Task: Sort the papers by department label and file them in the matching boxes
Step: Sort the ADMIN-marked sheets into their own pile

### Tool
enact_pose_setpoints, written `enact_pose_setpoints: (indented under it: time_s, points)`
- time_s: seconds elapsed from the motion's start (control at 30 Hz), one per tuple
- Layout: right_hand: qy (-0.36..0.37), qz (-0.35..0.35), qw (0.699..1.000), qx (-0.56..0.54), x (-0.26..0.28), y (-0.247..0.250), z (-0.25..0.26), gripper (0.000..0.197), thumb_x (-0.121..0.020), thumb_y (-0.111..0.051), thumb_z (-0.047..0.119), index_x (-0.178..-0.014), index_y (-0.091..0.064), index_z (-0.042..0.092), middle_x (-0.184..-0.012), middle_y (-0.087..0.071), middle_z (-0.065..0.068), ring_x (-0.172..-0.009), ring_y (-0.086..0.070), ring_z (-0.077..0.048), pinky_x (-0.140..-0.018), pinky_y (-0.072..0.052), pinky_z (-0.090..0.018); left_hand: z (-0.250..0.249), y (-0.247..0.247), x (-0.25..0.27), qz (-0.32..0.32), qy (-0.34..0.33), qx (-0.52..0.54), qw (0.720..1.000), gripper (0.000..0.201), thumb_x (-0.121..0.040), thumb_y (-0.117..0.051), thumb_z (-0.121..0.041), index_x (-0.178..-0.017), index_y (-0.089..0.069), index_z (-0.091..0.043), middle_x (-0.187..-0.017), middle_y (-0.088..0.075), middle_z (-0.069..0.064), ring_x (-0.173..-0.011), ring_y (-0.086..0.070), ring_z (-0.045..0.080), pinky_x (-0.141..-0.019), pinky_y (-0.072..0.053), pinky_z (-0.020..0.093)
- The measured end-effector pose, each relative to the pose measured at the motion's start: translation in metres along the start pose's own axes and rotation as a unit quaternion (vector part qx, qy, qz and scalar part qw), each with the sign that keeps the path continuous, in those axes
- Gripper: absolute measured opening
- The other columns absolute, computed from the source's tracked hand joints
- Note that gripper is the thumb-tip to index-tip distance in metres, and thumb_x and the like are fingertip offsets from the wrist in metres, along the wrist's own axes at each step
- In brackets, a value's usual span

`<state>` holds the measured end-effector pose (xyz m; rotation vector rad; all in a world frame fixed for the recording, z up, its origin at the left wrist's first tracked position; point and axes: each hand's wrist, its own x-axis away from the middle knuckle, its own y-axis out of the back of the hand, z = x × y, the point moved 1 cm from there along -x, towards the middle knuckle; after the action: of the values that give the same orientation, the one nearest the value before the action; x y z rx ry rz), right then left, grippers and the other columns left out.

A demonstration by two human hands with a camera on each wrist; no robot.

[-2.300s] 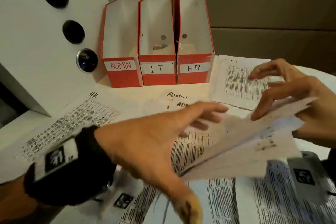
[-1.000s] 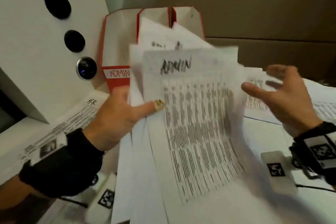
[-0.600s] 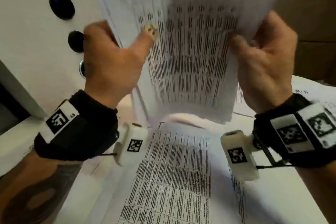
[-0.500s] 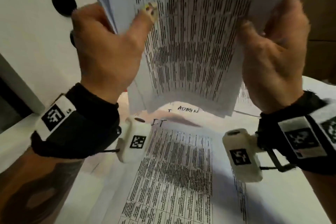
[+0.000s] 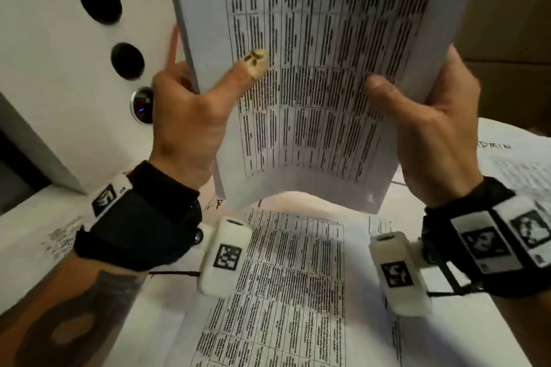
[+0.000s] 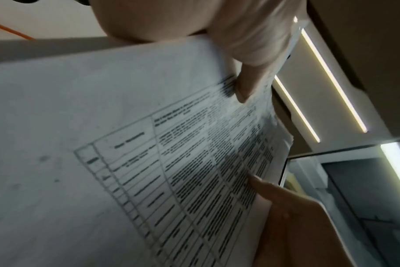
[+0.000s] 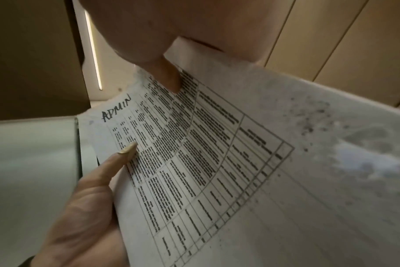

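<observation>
I hold a stack of printed papers [image 5: 322,74] upright in front of me with both hands. My left hand [image 5: 190,116] grips its left edge, thumb on the front sheet. My right hand [image 5: 429,128] grips its right edge, thumb on the front as well. In the right wrist view the front sheet [image 7: 194,153] reads ADMIN in handwriting at its top. The left wrist view shows the same stack of papers [image 6: 171,171] with my thumb [image 6: 247,79] pressed on it. The stack hides the three file boxes; only a thin red edge [image 5: 174,48] shows beside it.
More printed sheets [image 5: 286,286] cover the white table below my hands, one at the right [image 5: 515,164] marked ADMIN. A white panel [image 5: 53,68] with dark round buttons stands at the left. Brown cupboard fronts [image 5: 512,24] lie behind at the right.
I gathered sheets from the table, my left hand lifted the ADMIN stack and my right hand took its other edge. The stack has risen until its heading left the head view.
</observation>
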<state>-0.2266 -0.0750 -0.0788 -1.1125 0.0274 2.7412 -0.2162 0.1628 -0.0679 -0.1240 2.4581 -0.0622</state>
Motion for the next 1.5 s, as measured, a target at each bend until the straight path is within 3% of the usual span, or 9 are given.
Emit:
enact_pose_setpoints:
  time_s: [0.23,0.4,0.6,0.73,0.87,1.0,1.13,1.27,1.5]
  points:
    - [-0.086,0.031,0.996,0.007,0.032,0.013,-0.028,0.044,-0.088,-0.069,0.012,-0.130,-0.056,0.006,-0.126,-0.070,-0.008,-0.112,-0.071,-0.023,-0.090,-0.062,-0.048,0.034,0.002,0.043,0.034,0.071,-0.028,0.996,0.044,-0.082,-0.084,-0.024,-0.124,-0.071,-0.030,-0.125,-0.077,0.001,-0.119,-0.072,0.022,-0.104,-0.057,0.053]
    - [-0.020,0.014,1.000,-0.007,0.012,0.001,-0.011,0.037,-0.093,-0.063,0.003,-0.129,-0.053,0.004,-0.125,-0.066,-0.018,-0.110,-0.070,-0.027,-0.090,-0.062,-0.043,0.015,-0.009,0.028,-0.020,0.014,-0.073,0.997,0.017,-0.085,-0.087,-0.027,-0.089,-0.074,-0.037,-0.094,-0.076,-0.014,-0.095,-0.073,0.015,-0.092,-0.062,0.055]
    - [-0.108,0.013,0.994,0.010,0.026,0.015,-0.032,0.039,-0.093,-0.069,0.000,-0.129,-0.055,0.002,-0.120,-0.072,0.002,-0.110,-0.073,-0.017,-0.089,-0.063,-0.041,0.030,0.003,0.039,0.021,0.085,0.003,0.996,0.044,-0.078,-0.084,-0.014,-0.120,-0.071,-0.015,-0.119,-0.079,-0.004,-0.115,-0.073,0.018,-0.102,-0.058,0.044]
    - [-0.091,0.006,0.995,0.032,0.019,0.009,-0.027,0.023,-0.092,-0.065,0.012,-0.110,-0.066,-0.002,-0.103,-0.072,-0.018,-0.095,-0.071,-0.025,-0.088,-0.059,-0.036,0.030,0.001,0.035,0.023,0.100,-0.117,0.988,0.019,-0.084,-0.085,-0.039,-0.101,-0.079,-0.045,-0.133,-0.069,-0.005,-0.102,-0.066,-0.013,-0.117,-0.048,0.046]
    - [-0.074,0.003,0.997,0.014,0.019,0.007,-0.027,0.016,-0.096,-0.064,0.006,-0.111,-0.065,0.010,-0.103,-0.075,-0.001,-0.096,-0.071,-0.011,-0.087,-0.059,-0.028,0.032,-0.001,0.029,-0.012,0.065,-0.032,0.997,0.059,-0.076,-0.088,-0.021,-0.130,-0.069,-0.009,-0.131,-0.074,0.002,-0.118,-0.068,0.007,-0.111,-0.053,0.036]
    - [-0.118,0.035,0.992,0.034,0.029,0.003,-0.037,0.033,-0.099,-0.065,0.008,-0.129,-0.054,0.013,-0.124,-0.068,-0.002,-0.111,-0.070,-0.016,-0.093,-0.062,-0.040,0.046,-0.002,0.036,-0.031,0.066,-0.096,0.993,0.094,-0.080,-0.091,-0.042,-0.156,-0.036,-0.031,-0.159,-0.046,-0.017,-0.146,-0.040,-0.001,-0.124,-0.032,0.022]
    - [-0.080,0.010,0.996,0.041,0.016,-0.002,-0.024,0.029,-0.093,-0.065,0.009,-0.115,-0.051,0.023,-0.115,-0.068,-0.001,-0.102,-0.071,-0.016,-0.086,-0.063,-0.037,0.030,-0.008,0.028,-0.005,0.052,-0.087,0.995,0.052,-0.091,-0.082,-0.011,-0.098,-0.074,-0.063,-0.101,-0.073,-0.037,-0.104,-0.067,-0.014,-0.094,-0.055,0.015]
    - [-0.088,0.005,0.995,0.039,0.010,0.004,-0.021,0.030,-0.093,-0.068,0.009,-0.116,-0.051,0.017,-0.118,-0.068,-0.001,-0.103,-0.071,-0.012,-0.086,-0.063,-0.034,0.024,0.001,0.019,0.007,0.043,-0.022,0.999,0.028,-0.083,-0.086,-0.028,-0.110,-0.080,-0.029,-0.120,-0.079,0.002,-0.117,-0.073,0.025,-0.104,-0.057,0.054]
    - [-0.080,0.016,0.996,0.026,0.014,0.006,-0.016,0.035,-0.091,-0.070,0.012,-0.120,-0.051,0.013,-0.124,-0.069,-0.009,-0.109,-0.072,-0.020,-0.091,-0.062,-0.041,0.024,0.001,0.022,0.035,0.037,-0.022,0.998,0.030,-0.083,-0.086,-0.027,-0.110,-0.076,-0.032,-0.118,-0.078,-0.003,-0.117,-0.073,0.018,-0.103,-0.058,0.044]
